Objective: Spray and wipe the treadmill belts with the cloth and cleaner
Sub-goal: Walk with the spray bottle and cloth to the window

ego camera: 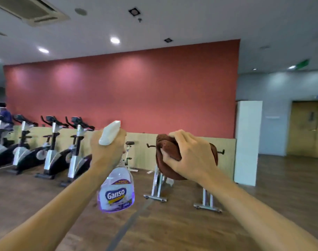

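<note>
My left hand (107, 149) is wrapped around the neck of the spray bottle (116, 189), held up at chest height. My right hand (189, 156) grasps the bunched brown cloth (167, 147) just beside it, in front of the exercise bikes (51, 147) along the red wall (129, 91).

A red wall (122, 91) above pale wood panelling (140, 151) backs a row of exercise bikes (51, 147) on a dark wood-plank floor (281, 187). Recessed ceiling lights (115, 40) glow overhead. At the right stand a white pillar (248, 142) and wooden double doors (308, 129).
</note>
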